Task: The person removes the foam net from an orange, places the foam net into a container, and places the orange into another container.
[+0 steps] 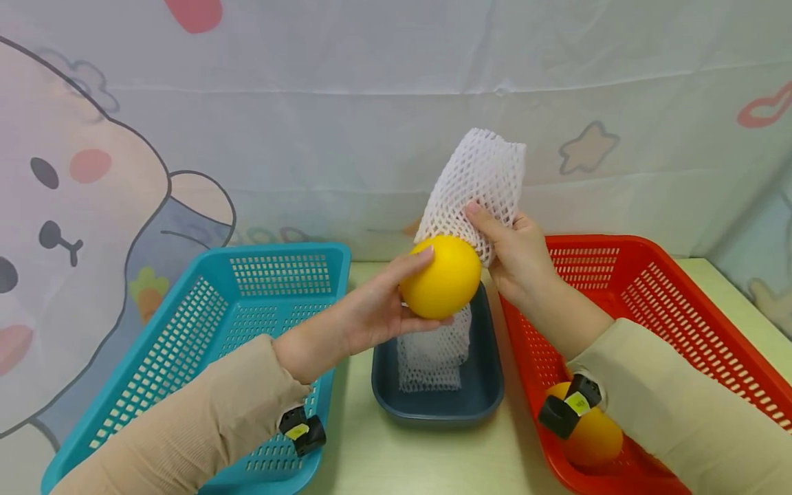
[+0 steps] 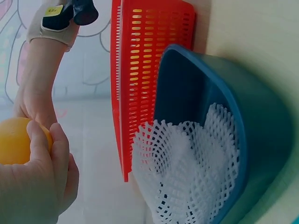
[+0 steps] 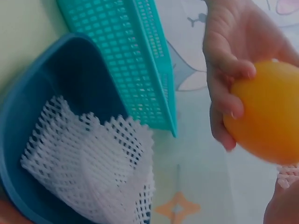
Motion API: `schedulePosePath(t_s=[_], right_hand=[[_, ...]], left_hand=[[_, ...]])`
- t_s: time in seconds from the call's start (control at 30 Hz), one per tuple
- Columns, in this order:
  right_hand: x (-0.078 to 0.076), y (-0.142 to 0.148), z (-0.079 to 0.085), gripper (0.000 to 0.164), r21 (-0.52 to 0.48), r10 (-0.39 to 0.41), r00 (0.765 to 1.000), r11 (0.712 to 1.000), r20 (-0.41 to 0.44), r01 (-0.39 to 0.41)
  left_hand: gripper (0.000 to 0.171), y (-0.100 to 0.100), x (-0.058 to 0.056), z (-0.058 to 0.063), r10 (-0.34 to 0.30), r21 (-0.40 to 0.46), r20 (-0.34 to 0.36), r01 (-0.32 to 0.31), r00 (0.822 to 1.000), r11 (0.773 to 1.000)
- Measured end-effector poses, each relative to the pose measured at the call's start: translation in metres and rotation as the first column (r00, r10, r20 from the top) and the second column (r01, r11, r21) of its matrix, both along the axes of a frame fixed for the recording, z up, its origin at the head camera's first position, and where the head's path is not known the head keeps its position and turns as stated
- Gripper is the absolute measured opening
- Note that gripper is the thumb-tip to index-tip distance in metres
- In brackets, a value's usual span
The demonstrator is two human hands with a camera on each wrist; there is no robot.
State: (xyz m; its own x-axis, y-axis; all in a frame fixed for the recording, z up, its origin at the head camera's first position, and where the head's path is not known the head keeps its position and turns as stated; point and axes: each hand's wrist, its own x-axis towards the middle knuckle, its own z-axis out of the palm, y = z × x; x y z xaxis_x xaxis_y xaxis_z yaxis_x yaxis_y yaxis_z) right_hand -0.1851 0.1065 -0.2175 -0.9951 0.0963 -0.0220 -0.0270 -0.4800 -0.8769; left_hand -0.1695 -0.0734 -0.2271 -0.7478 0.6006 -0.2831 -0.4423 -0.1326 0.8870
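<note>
My left hand (image 1: 374,309) holds a smooth yellow-orange orange (image 1: 441,277), thumb on its near side and fingers beneath it. In my right hand (image 1: 522,258) is a white foam net sleeve (image 1: 479,172), pinched between thumb and fingers. The sleeve slants upward, and its lower end overlaps the top of the orange in the head view. Bare skin of the orange (image 3: 266,112) faces the right wrist camera. Below both hands stands a dark blue basin (image 1: 437,415) with more white foam net sleeves (image 1: 433,354) piled inside.
A turquoise perforated basket (image 1: 213,254) stands on the left, beneath my left forearm. On the right is a red perforated basket (image 1: 625,242) with an orange (image 1: 590,440) in it, partly hidden by my right sleeve. A printed cloth (image 1: 346,137) hangs behind the table.
</note>
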Motion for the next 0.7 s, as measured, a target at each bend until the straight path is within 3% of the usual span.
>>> schedulePosePath(t_s=[0.2, 0.47, 0.7], right_hand=[[-0.008, 0.014, -0.004, 0.056, -0.007, 0.027, 0.997, 1.000, 0.079, -0.026], [-0.015, 0.025, -0.023, 0.061, 0.083, 0.084, 0.970, 0.991, 0.227, -0.106], [-0.019, 0.021, -0.037, 0.041, 0.283, 0.116, 0.923, 0.931, 0.366, -0.229]], left_hand=[[0.053, -0.001, 0.000, 0.004, 0.015, 0.003, -0.002, -0.015, 1.000, 1.000], [0.053, -0.001, 0.000, 0.007, 0.018, 0.014, 0.000, -0.018, 1.000, 1.000], [0.052, -0.001, 0.000, 0.010, 0.027, 0.024, 0.009, -0.027, 1.000, 0.999]])
